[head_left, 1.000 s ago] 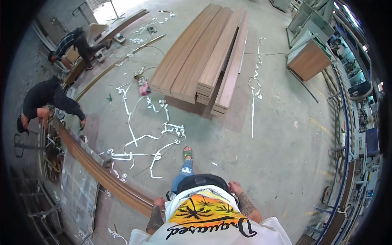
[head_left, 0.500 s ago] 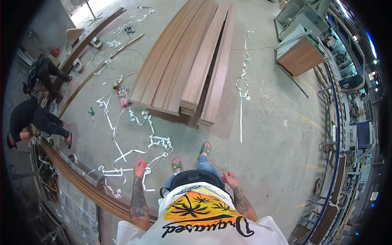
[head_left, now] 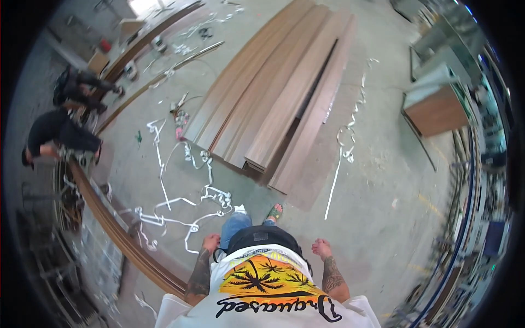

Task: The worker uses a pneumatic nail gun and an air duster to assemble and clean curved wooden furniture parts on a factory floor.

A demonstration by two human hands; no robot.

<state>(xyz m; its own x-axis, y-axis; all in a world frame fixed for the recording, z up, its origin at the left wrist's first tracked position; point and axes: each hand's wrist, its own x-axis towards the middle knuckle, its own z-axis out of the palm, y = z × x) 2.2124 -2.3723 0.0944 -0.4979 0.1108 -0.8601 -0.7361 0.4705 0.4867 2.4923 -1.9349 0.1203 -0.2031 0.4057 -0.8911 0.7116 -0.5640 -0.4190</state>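
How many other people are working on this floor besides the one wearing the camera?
2, both at the far left: one person in dark clothes crouches at the end of the long brown strip, another person bends just beyond. Others may be hidden outside the view.

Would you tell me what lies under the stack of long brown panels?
The brown panels rest on the concrete floor, with white strips scattered beside them. Whatever lies beneath the stack is covered.

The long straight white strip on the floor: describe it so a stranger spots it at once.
Start at the stack of brown boards on the concrete floor. Just right of its near end lies the white strip, ahead of the right hand. Unlike the curled white scraps to the left, it runs straight.
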